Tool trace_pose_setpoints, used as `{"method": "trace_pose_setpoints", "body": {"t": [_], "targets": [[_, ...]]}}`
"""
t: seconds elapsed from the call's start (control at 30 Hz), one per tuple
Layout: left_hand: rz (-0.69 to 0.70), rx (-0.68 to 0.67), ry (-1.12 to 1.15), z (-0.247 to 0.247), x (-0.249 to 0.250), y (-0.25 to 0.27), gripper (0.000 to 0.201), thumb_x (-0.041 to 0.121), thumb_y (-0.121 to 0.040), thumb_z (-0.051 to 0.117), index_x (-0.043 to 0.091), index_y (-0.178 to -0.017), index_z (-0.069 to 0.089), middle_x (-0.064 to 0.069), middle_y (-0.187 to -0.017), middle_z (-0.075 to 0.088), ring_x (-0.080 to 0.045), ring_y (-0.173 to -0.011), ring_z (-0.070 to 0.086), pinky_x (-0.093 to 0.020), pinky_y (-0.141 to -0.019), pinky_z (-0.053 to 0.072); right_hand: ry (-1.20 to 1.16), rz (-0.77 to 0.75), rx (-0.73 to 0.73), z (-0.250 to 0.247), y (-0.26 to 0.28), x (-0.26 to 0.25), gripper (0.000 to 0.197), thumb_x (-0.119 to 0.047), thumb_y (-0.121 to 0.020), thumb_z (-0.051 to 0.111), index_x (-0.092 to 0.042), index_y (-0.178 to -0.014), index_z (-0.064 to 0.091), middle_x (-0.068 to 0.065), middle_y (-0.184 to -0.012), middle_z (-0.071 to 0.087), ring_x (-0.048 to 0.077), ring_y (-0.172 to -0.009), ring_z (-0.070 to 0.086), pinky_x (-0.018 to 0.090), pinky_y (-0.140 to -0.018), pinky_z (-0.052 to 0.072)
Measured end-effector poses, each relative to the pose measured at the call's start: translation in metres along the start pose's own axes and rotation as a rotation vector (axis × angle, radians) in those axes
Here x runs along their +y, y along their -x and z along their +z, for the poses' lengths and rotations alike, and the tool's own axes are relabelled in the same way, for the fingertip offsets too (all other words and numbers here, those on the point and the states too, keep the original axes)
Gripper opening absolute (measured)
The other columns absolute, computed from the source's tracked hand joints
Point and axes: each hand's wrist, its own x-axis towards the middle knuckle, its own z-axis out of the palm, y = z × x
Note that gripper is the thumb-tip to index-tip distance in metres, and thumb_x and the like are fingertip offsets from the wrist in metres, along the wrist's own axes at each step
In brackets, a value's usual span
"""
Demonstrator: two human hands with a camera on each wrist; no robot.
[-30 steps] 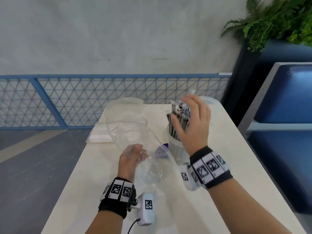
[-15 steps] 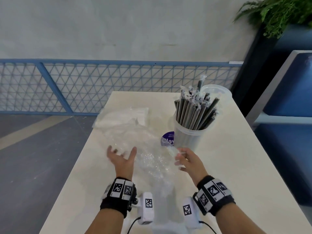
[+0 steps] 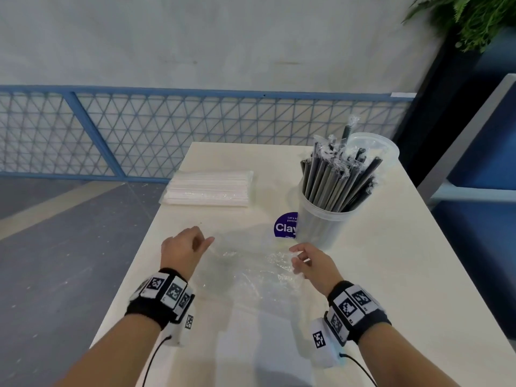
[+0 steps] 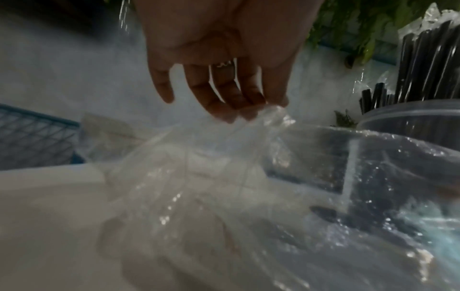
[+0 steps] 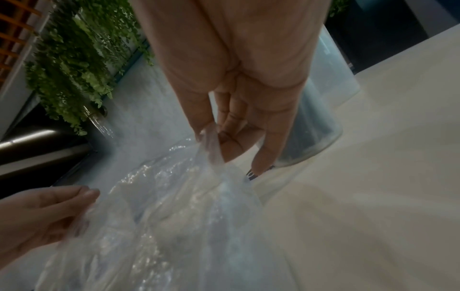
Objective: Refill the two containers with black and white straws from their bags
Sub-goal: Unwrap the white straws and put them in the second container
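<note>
An empty clear plastic bag (image 3: pixel 248 266) lies crumpled on the white table (image 3: pixel 391 275) between my hands. My left hand (image 3: pixel 205 241) pinches its left edge, and the left wrist view shows the fingertips (image 4: pixel 248 110) closed on the film (image 4: pixel 199 177). My right hand (image 3: pixel 294 259) pinches the right edge between thumb and fingers (image 5: pixel 211 135). A clear container (image 3: pixel 324 227) packed with wrapped black straws (image 3: pixel 335 180) stands just beyond the right hand. A second clear container (image 3: pixel 382 146) stands behind it. A sealed bag of white straws (image 3: pixel 208 188) lies flat at the far left.
A round purple sticker (image 3: pixel 284 226) lies on the table beside the straw container. A blue mesh railing (image 3: pixel 139 129) runs behind the table. A blue bench (image 3: pixel 480 163) and a plant (image 3: pixel 469 18) are on the right. The table's left edge drops to grey floor.
My right hand came down off the black straws to the bag's right edge. My left hand closed from spread fingers into a pinch, and the bag now lies flatter.
</note>
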Motion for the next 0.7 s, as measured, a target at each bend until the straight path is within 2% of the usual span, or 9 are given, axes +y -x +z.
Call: {"method": "trace_pose_setpoints", "body": {"t": [0.13, 0.23, 0.37, 0.43, 0.5, 0.53, 0.6, 0.63, 0.7], "targets": [[0.037, -0.152, 0.052, -0.003, -0.005, 0.001, 0.029, 0.039, -0.084, 0.061, 0.023, -0.068, 0.042, 0.005, -0.06, 0.051, -0.016, -0.06, 0.051, -0.027, -0.059, 0.038, -0.02, 0.013, 0.004, 0.002, -0.004, -0.002, 0.014, -0.012, -0.091, 0.053, -0.022, -0.101, 0.054, -0.005, -0.074, 0.058, 0.008, -0.067, 0.06, 0.013, -0.056, 0.045], [0.067, -0.21, -0.03, -0.01, -0.015, -0.004, 0.031, 0.029, -0.092, 0.049, 0.018, -0.065, 0.038, -0.004, -0.055, 0.053, -0.025, -0.056, 0.053, -0.031, -0.06, 0.041, -0.021, 0.029, 0.007, 0.004, -0.008, 0.0, 0.014, -0.013, -0.091, 0.053, -0.022, -0.101, 0.054, -0.005, -0.073, 0.058, 0.011, -0.068, 0.06, 0.015, -0.06, 0.045], [-0.055, -0.128, -0.017, -0.024, -0.036, -0.012, 0.03, 0.021, -0.095, 0.044, 0.011, -0.067, 0.041, -0.003, -0.055, 0.052, -0.027, -0.056, 0.049, -0.031, -0.057, 0.038, 0.014, 0.108, 0.071, -0.002, -0.013, 0.007, 0.014, -0.011, -0.09, 0.054, -0.02, -0.101, 0.054, -0.003, -0.075, 0.058, 0.013, -0.07, 0.057, 0.028, -0.073, 0.041], [-0.105, -0.112, 0.025, -0.026, -0.042, -0.011, 0.028, 0.019, -0.096, 0.042, 0.006, -0.07, 0.043, -0.004, -0.058, 0.053, -0.027, -0.057, 0.049, -0.031, -0.058, 0.038, 0.115, 0.116, 0.197, 0.0, -0.013, 0.008, 0.022, -0.013, -0.088, 0.058, -0.014, -0.109, 0.053, 0.004, -0.091, 0.058, 0.019, -0.083, 0.056, 0.029, -0.079, 0.04], [-0.123, -0.11, 0.064, -0.025, -0.041, -0.007, 0.027, 0.017, -0.096, 0.04, 0.002, -0.074, 0.044, -0.004, -0.063, 0.056, -0.025, -0.057, 0.051, -0.029, -0.057, 0.038, 0.288, -0.04, 0.315, 0.009, -0.008, -0.001, 0.041, -0.024, -0.085, 0.062, -0.011, -0.122, 0.049, 0.006, -0.118, 0.051, 0.023, -0.106, 0.05, 0.032, -0.093, 0.041], [-0.127, -0.108, 0.086, -0.024, -0.039, -0.006, 0.026, 0.017, -0.097, 0.039, 0.002, -0.075, 0.044, -0.003, -0.066, 0.057, -0.022, -0.057, 0.052, -0.027, -0.057, 0.038, 0.366, -0.146, 0.271, 0.015, -0.002, -0.008, 0.05, -0.033, -0.084, 0.061, -0.016, -0.128, 0.045, 0.005, -0.128, 0.046, 0.023, -0.116, 0.045, 0.037, -0.102, 0.038], [-0.135, -0.091, 0.127, -0.02, -0.034, -0.003, 0.028, 0.017, -0.097, 0.037, 0.006, -0.072, 0.042, -0.002, -0.068, 0.058, -0.018, -0.058, 0.053, -0.028, -0.059, 0.037, 0.57, -0.274, 0.017, 0.034, 0.008, -0.019, 0.067, -0.051, -0.083, 0.052, -0.03, -0.141, 0.024, 0.002, -0.148, 0.027, 0.024, -0.136, 0.026, 0.049, -0.113, 0.025], [-0.142, -0.08, 0.145, -0.017, -0.032, -0.003, 0.029, 0.017, -0.097, 0.037, 0.008, -0.069, 0.04, -0.002, -0.068, 0.059, -0.018, -0.058, 0.054, -0.028, -0.061, 0.036, 0.702, -0.266, -0.122, 0.043, 0.011, -0.02, 0.077, -0.058, -0.083, 0.046, -0.037, -0.144, 0.003, 0.0, -0.157, 0.008, 0.026, -0.144, 0.008, 0.054, -0.115, 0.015], [-0.188, -0.069, 0.196, -0.009, -0.031, -0.002, 0.029, 0.017, -0.097, 0.039, 0.01, -0.068, 0.04, -0.002, -0.066, 0.06, -0.021, -0.059, 0.056, -0.028, -0.062, 0.036, 0.911, -0.181, -0.294, 0.056, 0.011, -0.01, 0.089, -0.069, -0.079, 0.032, -0.047, -0.127, -0.04, -0.003, -0.15, -0.035, 0.03, -0.137, -0.03, 0.058, -0.113, 0.002]]}}
